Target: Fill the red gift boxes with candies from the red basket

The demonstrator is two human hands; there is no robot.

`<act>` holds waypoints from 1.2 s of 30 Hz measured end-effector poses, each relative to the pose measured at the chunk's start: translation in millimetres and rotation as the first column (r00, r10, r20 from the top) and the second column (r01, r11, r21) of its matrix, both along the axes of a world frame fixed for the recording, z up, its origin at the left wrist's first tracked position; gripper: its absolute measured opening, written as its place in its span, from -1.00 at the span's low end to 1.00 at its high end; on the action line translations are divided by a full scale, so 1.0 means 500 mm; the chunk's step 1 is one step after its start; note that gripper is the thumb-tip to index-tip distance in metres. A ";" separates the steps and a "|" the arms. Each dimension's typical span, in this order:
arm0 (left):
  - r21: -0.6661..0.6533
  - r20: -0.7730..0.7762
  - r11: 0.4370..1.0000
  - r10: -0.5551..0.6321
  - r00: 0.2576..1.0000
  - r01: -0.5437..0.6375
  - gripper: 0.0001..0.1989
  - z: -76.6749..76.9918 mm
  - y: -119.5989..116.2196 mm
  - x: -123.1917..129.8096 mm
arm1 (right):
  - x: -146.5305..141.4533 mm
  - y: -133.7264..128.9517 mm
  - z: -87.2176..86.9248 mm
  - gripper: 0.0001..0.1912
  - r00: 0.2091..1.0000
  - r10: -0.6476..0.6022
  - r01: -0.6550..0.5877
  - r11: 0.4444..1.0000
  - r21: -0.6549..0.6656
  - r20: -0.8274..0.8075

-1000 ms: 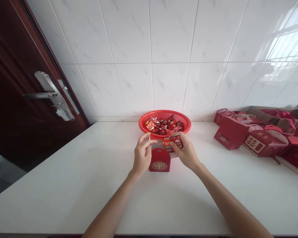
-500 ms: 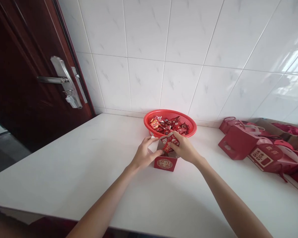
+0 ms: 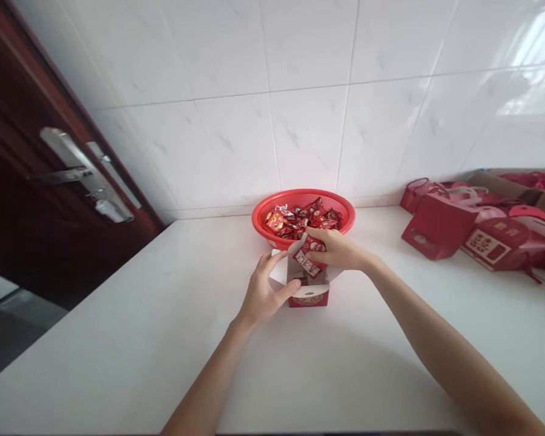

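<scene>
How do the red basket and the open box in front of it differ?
The basket is wide and oval; the box is smaller and straight-sided. The basket's wall is perforated; the box's front carries gold print. The basket has a smooth rim; the box has spread flaps, the left hand touching one. Both are red outside and stand on the white tabletop.

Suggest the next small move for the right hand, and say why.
Probably lower the red packet into the small red box: the right hand holds it at the box's open top, and the left hand is at the flaps.
</scene>
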State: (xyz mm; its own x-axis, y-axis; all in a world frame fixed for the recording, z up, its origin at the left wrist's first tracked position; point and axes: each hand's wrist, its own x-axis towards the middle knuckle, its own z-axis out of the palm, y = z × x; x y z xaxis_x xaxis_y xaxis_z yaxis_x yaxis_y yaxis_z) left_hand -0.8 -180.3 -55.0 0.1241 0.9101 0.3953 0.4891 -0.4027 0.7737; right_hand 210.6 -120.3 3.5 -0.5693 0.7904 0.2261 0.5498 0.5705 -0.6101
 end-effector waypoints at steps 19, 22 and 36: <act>-0.062 -0.003 0.998 0.015 1.000 -0.015 -0.49 0.006 -0.002 0.003 | -0.022 -0.027 0.025 -0.71 0.942 0.025 -0.048 0.997 0.059 0.334; -0.069 -0.004 0.997 0.018 1.000 -0.019 -0.49 0.004 -0.002 0.003 | -0.026 -0.030 0.024 -0.65 0.927 0.014 -0.045 0.996 0.073 0.375; -0.058 0.024 0.998 0.007 1.000 -0.006 -0.49 0.000 0.001 0.004 | -0.034 -0.036 0.019 -0.64 0.898 0.002 -0.063 0.991 0.122 0.440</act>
